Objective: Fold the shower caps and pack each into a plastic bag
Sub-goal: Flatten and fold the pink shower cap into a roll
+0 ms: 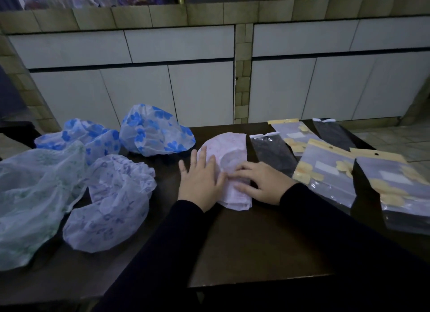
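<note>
A pale pink shower cap (230, 148) lies folded into a narrow strip in the middle of the dark table (244, 248). My left hand (201, 181) lies flat on its left side, fingers straight. My right hand (260, 180) presses on its right side, fingers stretched leftward across the cap. Unfolded caps sit to the left: two with blue flowers (153, 131) (93, 137), a lilac one (111, 200) and a pale green one (35, 195). Several clear plastic bags with yellow headers (330, 172) (400, 188) (295, 134) lie on the right.
Two darker clear bags (272, 152) (332, 132) lie among the yellow-headed ones. Behind the table runs a white cabinet front with tiled trim (242, 78). A tiled floor (400, 139) shows at the far right.
</note>
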`<state>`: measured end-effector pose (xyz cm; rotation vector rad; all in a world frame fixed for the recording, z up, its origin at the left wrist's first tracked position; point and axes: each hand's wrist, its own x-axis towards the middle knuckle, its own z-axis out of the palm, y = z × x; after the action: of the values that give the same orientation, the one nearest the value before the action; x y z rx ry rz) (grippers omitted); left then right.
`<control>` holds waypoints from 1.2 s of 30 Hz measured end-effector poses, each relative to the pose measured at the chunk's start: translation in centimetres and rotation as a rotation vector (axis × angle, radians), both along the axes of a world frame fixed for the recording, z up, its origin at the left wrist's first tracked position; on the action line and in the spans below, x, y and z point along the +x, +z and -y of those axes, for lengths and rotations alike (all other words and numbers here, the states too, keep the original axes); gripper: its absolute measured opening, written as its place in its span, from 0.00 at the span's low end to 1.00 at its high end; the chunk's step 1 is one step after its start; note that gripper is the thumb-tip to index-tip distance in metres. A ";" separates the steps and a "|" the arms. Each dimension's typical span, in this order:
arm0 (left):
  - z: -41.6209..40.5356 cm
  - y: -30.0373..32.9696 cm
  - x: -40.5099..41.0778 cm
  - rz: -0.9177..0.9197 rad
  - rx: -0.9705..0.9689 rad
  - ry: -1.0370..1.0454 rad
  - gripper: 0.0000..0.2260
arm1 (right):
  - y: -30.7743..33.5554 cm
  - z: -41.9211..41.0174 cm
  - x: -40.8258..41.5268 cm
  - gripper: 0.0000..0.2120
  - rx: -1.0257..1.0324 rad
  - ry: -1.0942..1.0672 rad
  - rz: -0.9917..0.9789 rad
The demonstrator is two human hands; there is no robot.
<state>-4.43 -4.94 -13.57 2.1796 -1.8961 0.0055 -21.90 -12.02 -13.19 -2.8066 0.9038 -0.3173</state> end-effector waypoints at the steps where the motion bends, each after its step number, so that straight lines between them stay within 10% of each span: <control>1: -0.1 0.0 0.3 -0.005 0.025 -0.031 0.25 | -0.1 -0.1 -0.5 0.21 0.039 -0.010 -0.058; 7: -0.1 -0.4 0.2 -0.022 0.138 0.008 0.25 | 0.0 0.0 -0.7 0.25 0.095 -0.059 -0.097; 14: 1.0 -0.4 -0.2 -0.042 0.058 0.040 0.22 | 0.4 -0.5 -1.0 0.06 -0.010 0.088 0.111; 20: 0.8 0.6 0.2 -0.081 -0.239 -0.162 0.12 | 0.9 -0.4 -1.2 0.18 0.090 -0.013 0.038; 36: 0.9 0.7 1.5 -0.515 -0.028 -0.218 0.03 | 1.1 0.4 -0.4 0.14 -0.089 -0.034 0.090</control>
<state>-2.93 -5.87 -12.84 1.7228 -1.7919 -0.5129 -22.28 -12.44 -12.05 -2.8332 0.9402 -0.4961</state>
